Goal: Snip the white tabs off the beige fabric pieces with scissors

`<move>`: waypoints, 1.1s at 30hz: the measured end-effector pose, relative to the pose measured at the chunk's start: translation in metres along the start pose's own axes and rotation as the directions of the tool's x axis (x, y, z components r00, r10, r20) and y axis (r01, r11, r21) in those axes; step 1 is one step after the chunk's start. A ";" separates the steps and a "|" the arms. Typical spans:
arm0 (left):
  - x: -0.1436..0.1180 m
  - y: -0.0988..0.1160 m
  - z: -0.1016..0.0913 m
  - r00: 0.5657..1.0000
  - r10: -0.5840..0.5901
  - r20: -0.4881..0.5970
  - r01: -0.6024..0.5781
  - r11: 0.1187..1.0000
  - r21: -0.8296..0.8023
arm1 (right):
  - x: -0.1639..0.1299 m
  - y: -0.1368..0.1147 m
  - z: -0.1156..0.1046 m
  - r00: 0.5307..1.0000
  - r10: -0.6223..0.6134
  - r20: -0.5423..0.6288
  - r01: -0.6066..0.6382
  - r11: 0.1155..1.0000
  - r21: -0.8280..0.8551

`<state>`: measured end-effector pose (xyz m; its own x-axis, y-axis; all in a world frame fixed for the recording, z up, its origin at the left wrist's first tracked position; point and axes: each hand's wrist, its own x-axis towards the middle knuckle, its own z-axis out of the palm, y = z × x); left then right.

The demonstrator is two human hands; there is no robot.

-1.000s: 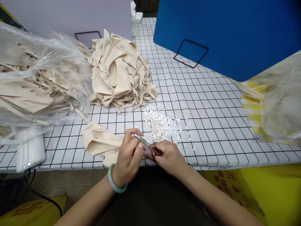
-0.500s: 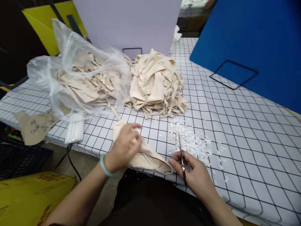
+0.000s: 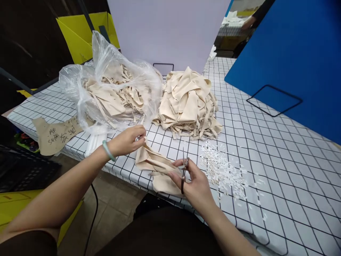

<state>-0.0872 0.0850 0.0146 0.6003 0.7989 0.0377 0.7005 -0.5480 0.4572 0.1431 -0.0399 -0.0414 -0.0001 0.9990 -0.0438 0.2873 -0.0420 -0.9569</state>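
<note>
Left grip (image 3: pixel 128 141): thumb and fingertips pinched on the upper corner of the beige fabric piece (image 3: pixel 154 165), lifting that corner off the counter (image 3: pixel 266 142). Half a second ago this hand lay flat on top of the piece; now it's pulled back toward frame left and the cloth is drawn out between the two hands.

Right grip (image 3: pixel 195 183): closed around the small scissors (image 3: pixel 183 174), blades pointing up-frame, fingertips also touching the lower end of the same piece. Earlier the scissors sat just off the cloth edge; now they're over it. Can't tell whether the blades are parted or closed.

Read: looks like the piece has been re-gripped and tensioned for trimming, judging by the white clippings (image 3: pixel 223 172) scattered just right of the right hand.

Fabric piece sits at the near counter edge, centre-low in frame, partly hanging over it.

Around:
- loose heap of beige fabric (image 3: pixel 189 103), centre frame, well behind the hands
- clear plastic bag (image 3: pixel 112 92) of more beige pieces, upper left, close behind the left hand
- brown paper note (image 3: pixel 57 133) with handwriting, far left
- blue board (image 3: pixel 290 60), upper right; white board (image 3: pixel 170 32), top centre

Nothing lies between the hands. Bag is the nearest thing to the left hand.
</note>
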 end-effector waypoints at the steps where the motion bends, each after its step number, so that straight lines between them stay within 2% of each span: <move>1: -0.006 0.017 -0.009 0.999 -0.026 -0.044 0.019 0.989 -0.144 | 0.006 -0.004 0.008 1.000 -0.021 0.012 0.020 0.996 0.083; 3: -0.017 0.048 -0.027 0.993 -0.099 -0.068 0.060 0.900 -0.432 | 0.017 -0.010 0.024 0.999 -0.037 0.023 0.030 0.969 0.245; 5: -0.027 0.068 -0.040 0.989 -0.132 -0.072 0.060 0.785 -0.616 | 0.028 -0.011 0.034 0.999 -0.011 0.039 -0.002 0.943 0.332; 7: -0.036 0.071 -0.047 0.971 -0.191 -0.144 0.036 0.710 -0.703 | 0.035 -0.008 0.034 0.998 0.036 0.042 -0.049 0.925 0.378; 9: -0.046 0.060 -0.046 0.951 -0.236 -0.197 0.009 0.663 -0.749 | 0.040 -0.003 0.025 0.996 0.084 0.025 -0.087 0.914 0.397; 10: -0.051 0.052 -0.042 0.966 -0.209 -0.154 0.016 0.638 -0.770 | 0.041 -0.001 0.020 0.995 0.097 0.011 -0.093 0.914 0.395; 11: -0.055 0.044 -0.037 0.989 -0.138 -0.044 0.050 0.608 -0.793 | 0.042 0.001 0.014 0.995 0.099 -0.005 -0.090 0.921 0.378; 12: -0.058 0.038 -0.029 0.993 -0.035 0.111 0.111 0.569 -0.814 | 0.042 0.002 0.010 0.996 0.092 -0.019 -0.079 0.932 0.353; 13: -0.059 0.034 -0.020 0.960 0.068 0.273 0.198 0.524 -0.828 | 0.042 0.002 0.007 0.997 0.075 -0.030 -0.061 0.942 0.330; 14: -0.059 0.033 -0.009 0.906 0.142 0.399 0.294 0.466 -0.834 | 0.042 0.001 0.005 0.998 0.051 -0.041 -0.036 0.947 0.318; 15: -0.059 0.034 0.002 0.864 0.178 0.472 0.377 0.392 -0.839 | 0.042 0.000 0.005 0.998 0.025 -0.050 -0.008 0.949 0.314; 16: -0.057 0.038 0.013 0.850 0.177 0.497 0.434 0.300 -0.850 | 0.041 -0.001 0.006 0.998 -0.004 -0.059 0.022 0.949 0.313; 19: -0.047 0.053 0.041 0.887 0.088 0.454 0.455 0.008 -0.890 | 0.040 -0.005 0.009 0.992 -0.096 -0.085 0.118 0.946 0.303; 22: -0.038 0.064 0.053 0.901 -0.011 0.433 0.424 -0.178 -0.888 | 0.039 -0.005 0.003 0.980 -0.173 -0.099 0.193 0.946 0.259; 24: -0.036 0.067 0.053 0.899 -0.107 0.426 0.401 -0.193 -0.895 | 0.038 -0.004 -0.007 0.982 -0.185 -0.043 0.190 0.957 0.217; 26: -0.037 0.070 0.050 0.896 -0.198 0.398 0.379 -0.128 -0.917 | 0.036 -0.004 -0.020 0.982 -0.179 0.059 0.166 0.970 0.179; 28: -0.039 0.074 0.049 0.900 -0.235 0.366 0.367 -0.039 -0.929 | 0.033 -0.005 -0.029 0.972 -0.191 0.137 0.168 0.972 0.164; 30: -0.041 0.079 0.048 0.913 -0.233 0.334 0.350 0.027 -0.936 | 0.031 -0.007 -0.030 0.962 -0.194 0.192 0.163 0.973 0.167; 33: -0.044 0.081 0.047 0.922 -0.231 0.310 0.340 0.107 -0.934 | 0.032 -0.006 -0.017 0.959 -0.172 0.226 0.142 0.980 0.140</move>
<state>-0.0383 -0.0062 0.0086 0.5115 0.7867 -0.3458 -0.0812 0.4449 0.8919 0.1580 -0.0071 -0.0322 -0.2661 0.9622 0.0573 0.1474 0.0994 -0.9841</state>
